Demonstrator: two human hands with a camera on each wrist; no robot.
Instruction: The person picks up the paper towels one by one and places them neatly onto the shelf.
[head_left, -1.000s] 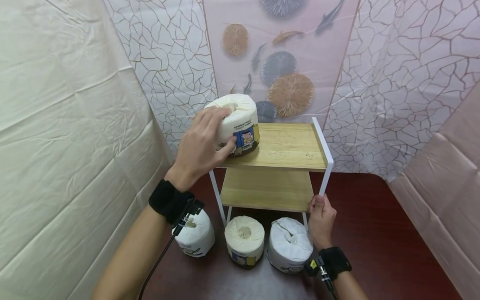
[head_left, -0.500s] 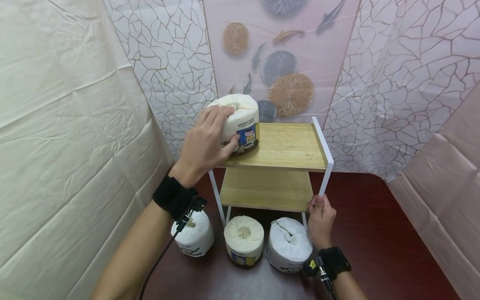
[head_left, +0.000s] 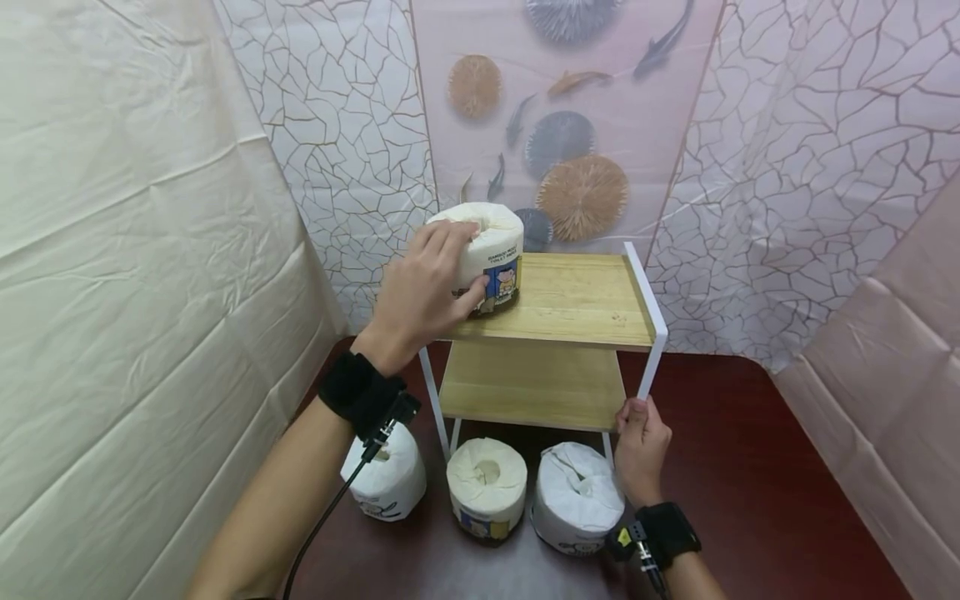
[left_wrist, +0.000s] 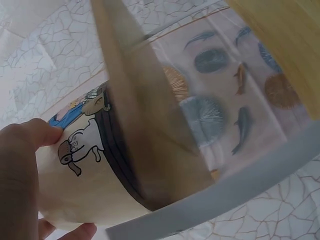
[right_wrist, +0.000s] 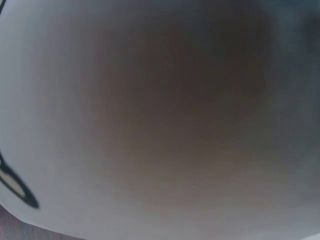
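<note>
My left hand grips a cream-wrapped toilet paper roll with a cartoon print, at the left end of the shelf rack's top board. The left wrist view shows the thumb and fingertips round the same toilet roll, its dark printed base against the board. Lower right, my right hand holds the rack's white right leg, thumb toward me. A white-wrapped roll sits just left of that hand; its pale wrapper fills the right wrist view, which hides the right fingers.
On the dark red table, a cream roll stands in front of the rack, with another white roll to its left, partly behind the left wrist cable. The rack has a lower wooden board. Patterned cloth hangs behind.
My left hand and its toilet roll have shifted slightly to the right along the top board. The right hand keeps its hold on the leg. The head view has tilted slightly up.
</note>
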